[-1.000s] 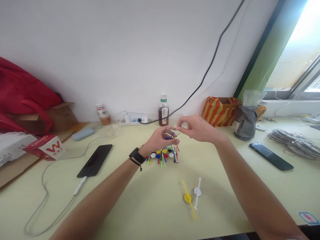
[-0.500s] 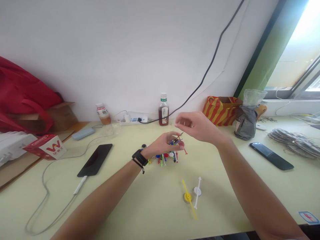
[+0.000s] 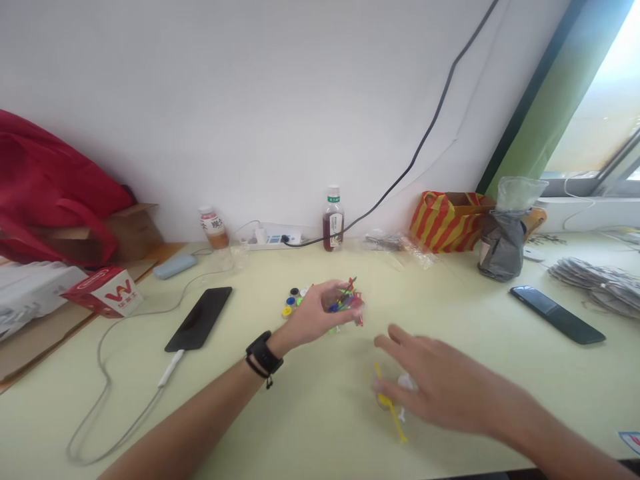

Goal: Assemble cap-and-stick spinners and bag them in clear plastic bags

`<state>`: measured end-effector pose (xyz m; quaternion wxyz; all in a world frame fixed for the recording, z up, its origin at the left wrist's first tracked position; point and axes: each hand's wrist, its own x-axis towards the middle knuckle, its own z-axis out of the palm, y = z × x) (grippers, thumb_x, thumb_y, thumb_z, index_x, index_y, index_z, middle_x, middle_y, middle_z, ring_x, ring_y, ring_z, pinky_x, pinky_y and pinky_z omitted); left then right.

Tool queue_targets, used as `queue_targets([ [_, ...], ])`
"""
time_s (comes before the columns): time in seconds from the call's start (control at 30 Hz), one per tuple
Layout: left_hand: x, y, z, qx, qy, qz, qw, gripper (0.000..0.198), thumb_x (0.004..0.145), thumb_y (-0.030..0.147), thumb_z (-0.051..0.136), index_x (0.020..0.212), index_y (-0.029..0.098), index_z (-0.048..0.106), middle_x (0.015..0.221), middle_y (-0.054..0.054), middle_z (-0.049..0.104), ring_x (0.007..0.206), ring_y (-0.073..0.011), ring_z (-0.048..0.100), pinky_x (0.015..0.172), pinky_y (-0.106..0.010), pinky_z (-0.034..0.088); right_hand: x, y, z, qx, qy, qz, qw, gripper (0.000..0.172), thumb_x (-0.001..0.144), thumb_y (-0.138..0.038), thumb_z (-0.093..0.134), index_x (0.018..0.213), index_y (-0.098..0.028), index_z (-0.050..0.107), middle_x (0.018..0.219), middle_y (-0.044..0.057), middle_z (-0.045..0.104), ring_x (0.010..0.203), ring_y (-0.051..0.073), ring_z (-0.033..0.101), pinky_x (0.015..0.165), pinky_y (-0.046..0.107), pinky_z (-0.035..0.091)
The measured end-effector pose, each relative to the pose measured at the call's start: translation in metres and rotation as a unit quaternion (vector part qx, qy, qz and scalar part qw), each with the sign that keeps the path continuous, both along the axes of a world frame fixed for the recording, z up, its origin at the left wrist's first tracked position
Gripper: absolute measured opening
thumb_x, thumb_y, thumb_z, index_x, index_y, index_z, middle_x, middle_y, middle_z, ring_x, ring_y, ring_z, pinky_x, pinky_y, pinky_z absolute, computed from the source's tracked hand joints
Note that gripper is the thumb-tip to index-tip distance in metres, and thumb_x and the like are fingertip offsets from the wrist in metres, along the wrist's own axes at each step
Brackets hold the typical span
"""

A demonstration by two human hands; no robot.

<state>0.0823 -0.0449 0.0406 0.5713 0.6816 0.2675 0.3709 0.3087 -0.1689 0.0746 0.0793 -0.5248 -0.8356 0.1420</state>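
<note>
My left hand, with a black watch on its wrist, is curled around a bunch of small coloured plastic arrow spinners; red, green and blue arrows stick out past the fingers. Small round discs in yellow, blue and black show on the table just behind this hand. My right hand hovers over two more pieces, fingers apart and slightly blurred. Beneath its fingertips lies a yellow arrow spinner, and a white arrow spinner is partly covered by the hand.
A phone on a charging cable lies at left, near a red-and-white box. Along the wall stand a dark drink bottle, a power strip and a striped bag. Another phone lies at right.
My right hand has moved down and toward me, from beside the left hand to above the yellow and white spinners. My left hand still holds its bunch, slightly lower.
</note>
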Motion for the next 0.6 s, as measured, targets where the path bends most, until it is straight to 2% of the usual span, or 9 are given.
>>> queue_targets([
  [0.07,-0.004,-0.015,-0.009,-0.016,0.001,0.011,1.000,0.039,0.080,0.034,0.087,0.112,0.019,0.070,0.111,-0.009,0.075,0.105,-0.0243,0.072,0.099,-0.039,0.055,0.001,-0.026,-0.031,0.003,0.015,-0.024,1.000,0.048,0.097,-0.052,0.058,0.139,-0.030,0.057,0.135,0.014,0.063,0.106,0.031,0.070,0.087,0.042,0.056],
  [0.13,-0.003,-0.025,-0.020,-0.024,-0.011,0.031,0.999,0.037,0.082,0.035,0.085,0.111,0.019,0.071,0.116,-0.009,0.073,0.110,-0.0245,0.070,0.102,-0.039,0.054,0.001,-0.042,-0.054,0.008,0.041,-0.049,0.998,0.050,0.094,-0.041,0.062,0.143,-0.033,0.053,0.136,0.012,0.062,0.113,0.030,0.069,0.090,0.040,0.057],
  [0.23,0.002,-0.033,-0.034,-0.030,-0.006,0.006,1.000,0.045,0.080,0.036,0.086,0.117,0.020,0.069,0.116,-0.010,0.073,0.106,-0.0257,0.070,0.099,-0.043,0.056,0.006,-0.044,-0.072,0.030,0.093,-0.080,0.992,0.032,0.096,-0.027,0.055,0.128,-0.030,0.062,0.130,0.010,0.064,0.109,0.026,0.070,0.089,0.038,0.059],
  [0.3,0.004,-0.036,-0.037,0.001,0.033,-0.008,0.999,0.042,0.078,0.035,0.087,0.115,0.021,0.071,0.115,-0.010,0.074,0.106,-0.0274,0.070,0.099,-0.043,0.055,0.013,-0.035,-0.075,0.050,0.119,-0.095,0.987,0.024,0.100,-0.023,0.047,0.114,-0.027,0.065,0.128,0.011,0.063,0.107,0.026,0.069,0.090,0.040,0.059],
  [0.4,0.002,-0.040,-0.034,0.040,0.084,-0.001,0.996,0.034,0.078,0.035,0.086,0.108,0.021,0.074,0.111,-0.009,0.075,0.105,-0.0288,0.069,0.095,-0.042,0.055,0.028,-0.014,-0.072,0.048,0.131,-0.093,0.986,0.030,0.105,-0.025,0.036,0.101,-0.025,0.065,0.112,0.011,0.066,0.096,0.025,0.070,0.086,0.042,0.059],
  [0.47,0.000,-0.041,-0.032,0.035,0.086,-0.001,0.996,0.032,0.081,0.037,0.083,0.107,0.020,0.075,0.109,-0.009,0.075,0.101,-0.0276,0.069,0.090,-0.039,0.056,0.036,-0.003,-0.069,0.046,0.139,-0.088,0.985,0.033,0.105,-0.027,0.034,0.095,-0.024,0.065,0.100,0.010,0.067,0.088,0.026,0.070,0.080,0.042,0.058],
  [0.6,-0.002,-0.039,-0.035,0.023,0.083,0.004,0.996,0.036,0.082,0.041,0.083,0.109,0.019,0.075,0.105,-0.008,0.074,0.094,-0.0244,0.070,0.083,-0.035,0.056,0.040,0.004,-0.060,0.043,0.181,-0.067,0.980,0.030,0.104,-0.031,0.039,0.100,-0.025,0.068,0.101,0.010,0.070,0.090,0.026,0.069,0.080,0.042,0.059],
])
